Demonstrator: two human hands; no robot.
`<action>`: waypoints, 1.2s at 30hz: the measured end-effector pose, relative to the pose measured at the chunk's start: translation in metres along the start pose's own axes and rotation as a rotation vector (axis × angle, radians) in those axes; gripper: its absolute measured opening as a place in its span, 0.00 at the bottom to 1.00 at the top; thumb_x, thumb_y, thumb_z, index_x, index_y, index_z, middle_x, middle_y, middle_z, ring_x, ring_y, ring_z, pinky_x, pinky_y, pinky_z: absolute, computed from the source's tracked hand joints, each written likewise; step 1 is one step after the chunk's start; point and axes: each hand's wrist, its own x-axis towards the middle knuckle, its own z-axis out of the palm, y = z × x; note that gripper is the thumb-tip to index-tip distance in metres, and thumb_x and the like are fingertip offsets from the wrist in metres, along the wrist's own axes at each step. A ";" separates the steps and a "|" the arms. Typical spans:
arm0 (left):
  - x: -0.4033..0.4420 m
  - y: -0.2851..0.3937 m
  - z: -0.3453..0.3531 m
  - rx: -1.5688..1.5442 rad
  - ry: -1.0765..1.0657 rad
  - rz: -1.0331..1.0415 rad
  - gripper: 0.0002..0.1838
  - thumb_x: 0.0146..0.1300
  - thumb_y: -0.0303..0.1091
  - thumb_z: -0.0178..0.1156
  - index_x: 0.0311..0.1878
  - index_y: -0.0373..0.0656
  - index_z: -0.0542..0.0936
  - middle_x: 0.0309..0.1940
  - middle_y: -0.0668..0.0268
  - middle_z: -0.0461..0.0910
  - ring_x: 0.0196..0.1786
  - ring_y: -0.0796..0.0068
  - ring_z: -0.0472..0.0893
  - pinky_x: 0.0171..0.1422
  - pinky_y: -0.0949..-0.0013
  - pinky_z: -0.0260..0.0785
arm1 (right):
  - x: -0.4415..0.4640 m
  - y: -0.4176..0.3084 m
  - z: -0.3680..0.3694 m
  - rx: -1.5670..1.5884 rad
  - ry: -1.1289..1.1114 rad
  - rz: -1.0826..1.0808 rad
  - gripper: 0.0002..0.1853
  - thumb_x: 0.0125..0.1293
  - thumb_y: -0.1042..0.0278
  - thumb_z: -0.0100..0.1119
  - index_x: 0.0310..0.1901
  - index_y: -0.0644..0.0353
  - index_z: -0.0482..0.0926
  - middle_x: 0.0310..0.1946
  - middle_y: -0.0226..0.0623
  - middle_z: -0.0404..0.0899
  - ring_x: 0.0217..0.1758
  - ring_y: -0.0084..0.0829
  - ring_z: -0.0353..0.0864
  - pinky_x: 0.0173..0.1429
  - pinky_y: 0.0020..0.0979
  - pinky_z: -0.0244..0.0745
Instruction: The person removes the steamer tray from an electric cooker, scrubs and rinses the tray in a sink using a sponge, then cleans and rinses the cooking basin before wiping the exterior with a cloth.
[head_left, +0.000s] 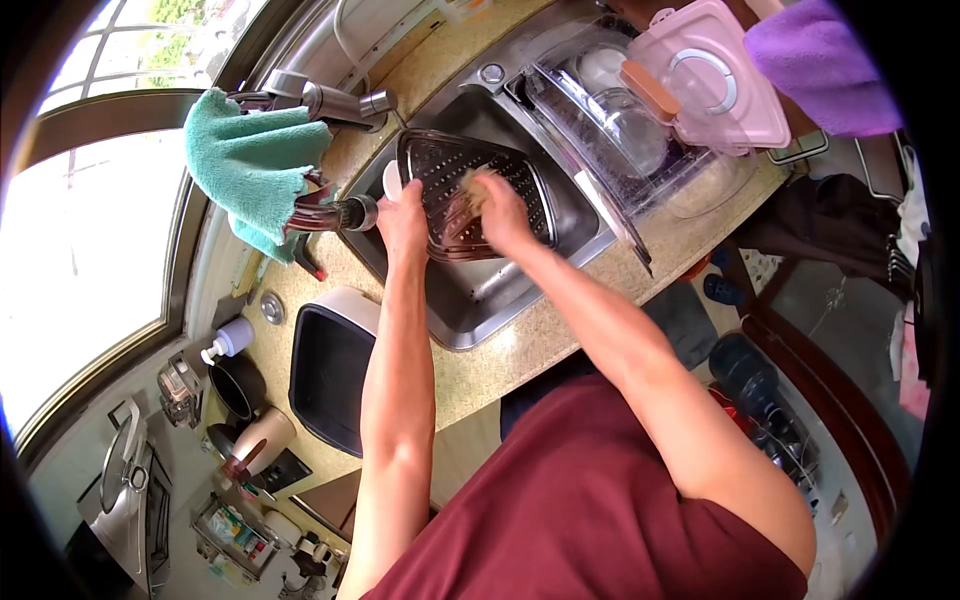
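Note:
Over the steel sink [475, 310], a dark rectangular perforated tray [535, 195] is tilted. My left hand [402, 222] grips its left rim, fingers closed and partly hidden behind it. On the tray's holed face, my right hand [505, 215] is closed around a tan scrubber [473, 188], most of which the fingers cover. A white round object [392, 180] shows just behind my left hand. Beside that hand is the faucet spout [358, 213].
A dish rack [590, 140] with glassware and a pink lid [715, 75] stands right of the sink. A teal towel [250, 150] drapes over the faucet. A black-lined basin [325, 370] sits left of my left forearm, near a lavender pump bottle [232, 338].

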 end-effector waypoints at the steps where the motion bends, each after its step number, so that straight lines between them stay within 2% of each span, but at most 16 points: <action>1: 0.000 0.005 0.002 -0.009 -0.002 -0.003 0.13 0.64 0.38 0.64 0.38 0.34 0.81 0.30 0.67 0.80 0.32 0.77 0.75 0.39 0.67 0.69 | -0.016 -0.009 0.003 0.089 -0.039 -0.106 0.25 0.59 0.88 0.43 0.57 0.65 0.78 0.60 0.49 0.78 0.66 0.48 0.77 0.71 0.40 0.72; 2: 0.001 0.007 0.003 -0.022 -0.001 -0.007 0.15 0.64 0.40 0.63 0.34 0.33 0.81 0.25 0.67 0.78 0.28 0.77 0.75 0.36 0.66 0.69 | -0.037 -0.042 -0.004 0.062 -0.038 -0.255 0.26 0.59 0.90 0.43 0.57 0.64 0.79 0.61 0.49 0.78 0.67 0.47 0.77 0.74 0.39 0.70; 4: 0.008 -0.011 -0.002 -0.039 -0.036 -0.034 0.16 0.64 0.41 0.63 0.36 0.34 0.80 0.26 0.67 0.78 0.29 0.76 0.75 0.36 0.67 0.68 | -0.059 -0.060 -0.005 0.051 -0.047 -0.278 0.26 0.59 0.90 0.42 0.57 0.64 0.79 0.61 0.48 0.78 0.68 0.46 0.77 0.74 0.37 0.70; 8: 0.018 -0.024 -0.006 0.023 0.011 0.008 0.14 0.65 0.36 0.64 0.43 0.33 0.81 0.34 0.65 0.83 0.36 0.76 0.78 0.42 0.68 0.71 | -0.034 -0.010 -0.023 0.070 -0.101 0.087 0.23 0.61 0.88 0.42 0.56 0.65 0.78 0.60 0.47 0.79 0.64 0.43 0.80 0.70 0.36 0.74; 10: 0.015 -0.023 -0.002 -0.058 -0.009 0.055 0.14 0.64 0.38 0.65 0.42 0.34 0.81 0.33 0.66 0.81 0.33 0.76 0.76 0.40 0.67 0.70 | -0.044 -0.017 -0.017 0.072 -0.054 0.010 0.22 0.61 0.87 0.41 0.52 0.65 0.79 0.54 0.49 0.82 0.57 0.48 0.83 0.65 0.41 0.77; 12: 0.007 -0.008 -0.001 0.089 0.002 0.091 0.14 0.64 0.39 0.66 0.39 0.35 0.80 0.31 0.68 0.79 0.30 0.78 0.73 0.37 0.68 0.67 | -0.062 -0.055 -0.013 0.024 -0.014 -0.316 0.21 0.60 0.87 0.41 0.51 0.64 0.79 0.58 0.51 0.79 0.60 0.50 0.82 0.70 0.40 0.75; 14: 0.012 -0.009 -0.002 0.098 -0.071 0.080 0.14 0.64 0.39 0.65 0.38 0.35 0.80 0.29 0.69 0.77 0.28 0.78 0.71 0.36 0.67 0.65 | -0.066 -0.045 -0.013 -0.050 -0.032 -0.303 0.21 0.61 0.87 0.42 0.52 0.64 0.79 0.61 0.51 0.77 0.61 0.49 0.82 0.70 0.40 0.75; 18: -0.001 0.002 0.002 -0.062 -0.015 0.002 0.15 0.63 0.39 0.66 0.36 0.36 0.77 0.27 0.70 0.74 0.28 0.76 0.70 0.36 0.64 0.67 | -0.033 0.008 -0.033 0.061 -0.128 0.189 0.20 0.66 0.85 0.44 0.54 0.62 0.80 0.54 0.43 0.84 0.58 0.41 0.84 0.65 0.34 0.79; 19: 0.016 -0.027 0.002 -0.106 0.090 0.024 0.14 0.63 0.38 0.67 0.37 0.35 0.78 0.29 0.68 0.76 0.30 0.74 0.74 0.37 0.64 0.70 | -0.034 0.004 -0.025 0.074 -0.114 0.047 0.20 0.65 0.85 0.43 0.54 0.63 0.80 0.55 0.44 0.83 0.59 0.42 0.84 0.65 0.35 0.78; 22: -0.003 -0.007 -0.001 0.026 0.054 0.009 0.17 0.65 0.38 0.64 0.43 0.30 0.80 0.30 0.66 0.79 0.29 0.76 0.74 0.36 0.66 0.69 | -0.058 -0.056 -0.007 0.092 -0.093 -0.308 0.19 0.62 0.86 0.43 0.50 0.65 0.81 0.59 0.46 0.80 0.64 0.45 0.79 0.69 0.37 0.74; 24: -0.005 -0.023 -0.011 -0.103 -0.031 -0.101 0.14 0.66 0.35 0.63 0.46 0.31 0.80 0.33 0.66 0.80 0.31 0.76 0.76 0.38 0.68 0.70 | -0.039 -0.055 -0.011 0.183 -0.131 -0.278 0.17 0.62 0.85 0.45 0.48 0.65 0.81 0.57 0.47 0.81 0.63 0.46 0.79 0.68 0.38 0.74; 25: -0.016 -0.024 -0.012 -0.140 0.013 -0.107 0.13 0.66 0.33 0.62 0.46 0.32 0.80 0.34 0.67 0.81 0.32 0.76 0.76 0.39 0.69 0.70 | -0.023 -0.020 0.002 0.088 0.006 -0.286 0.15 0.65 0.81 0.46 0.48 0.63 0.82 0.53 0.47 0.82 0.60 0.46 0.81 0.64 0.39 0.76; 28: -0.047 -0.045 -0.016 -0.367 0.049 -0.091 0.10 0.69 0.28 0.61 0.50 0.35 0.80 0.37 0.67 0.82 0.37 0.77 0.78 0.43 0.70 0.72 | 0.017 0.031 0.003 -0.068 0.009 0.154 0.12 0.67 0.74 0.48 0.45 0.60 0.83 0.48 0.45 0.83 0.53 0.47 0.82 0.60 0.40 0.78; 33: -0.064 -0.068 -0.014 -0.330 0.156 -0.025 0.09 0.68 0.28 0.61 0.49 0.35 0.80 0.37 0.70 0.81 0.34 0.79 0.76 0.40 0.72 0.69 | -0.007 -0.006 0.039 0.056 -0.071 -0.342 0.19 0.65 0.79 0.46 0.53 0.61 0.83 0.56 0.51 0.80 0.64 0.52 0.77 0.68 0.43 0.74; 34: -0.070 -0.069 -0.018 -0.255 0.165 -0.034 0.09 0.68 0.28 0.61 0.49 0.35 0.80 0.36 0.71 0.80 0.34 0.80 0.75 0.39 0.73 0.68 | 0.005 0.005 0.042 -0.016 -0.038 -0.338 0.18 0.65 0.78 0.46 0.53 0.61 0.83 0.55 0.51 0.81 0.62 0.52 0.79 0.67 0.44 0.74; 36: -0.073 -0.066 -0.014 -0.286 0.188 -0.016 0.08 0.69 0.28 0.61 0.48 0.35 0.81 0.34 0.73 0.78 0.32 0.82 0.73 0.37 0.74 0.66 | 0.036 0.019 0.041 -0.055 -0.053 0.012 0.19 0.63 0.81 0.47 0.53 0.64 0.83 0.56 0.51 0.82 0.61 0.50 0.80 0.68 0.41 0.74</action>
